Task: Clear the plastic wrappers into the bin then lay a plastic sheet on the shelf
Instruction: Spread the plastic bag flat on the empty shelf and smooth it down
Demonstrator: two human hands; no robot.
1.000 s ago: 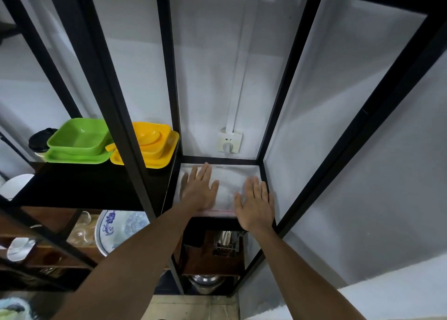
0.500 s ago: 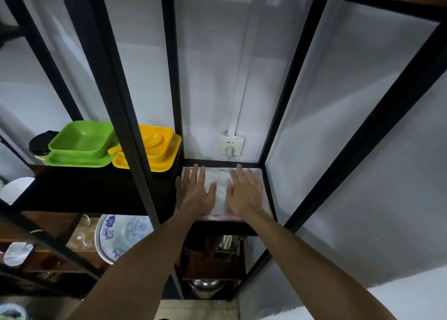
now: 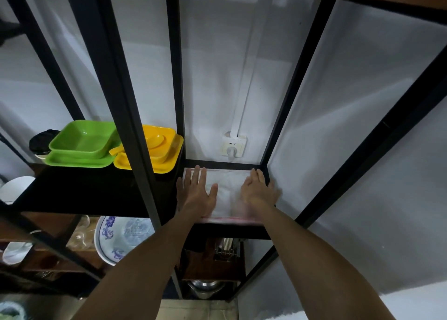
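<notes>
Narrow shelf (image 3: 264,172) bay inside a black metal rack (image 3: 135,126), boxed in by uprights on both sides and a white wall (image 3: 217,77) behind. Wall socket (image 3: 234,146) just above the back rail, with a plug in it.

Plastic sheet (image 3: 228,189) lying flat on that shelf, covering it from the back rail to the front lip, pinkish strip along the near edge. Left hand (image 3: 196,194) palm down on the sheet's left side, fingers (image 3: 197,175) straight and a bit spread, tips almost at the back rail. Right hand (image 3: 257,191) flat on the right side, fingers together and straight, somewhat blurred, right up against the right upright.

Not much room sideways; only a strip of bare sheet between the hands.

One bay to the left: green dish (image 3: 82,143) on a green tray, yellow dish (image 3: 157,145) on a yellow tray, touching side by side. Blue-and-white plate (image 3: 121,237) one level down.
</notes>
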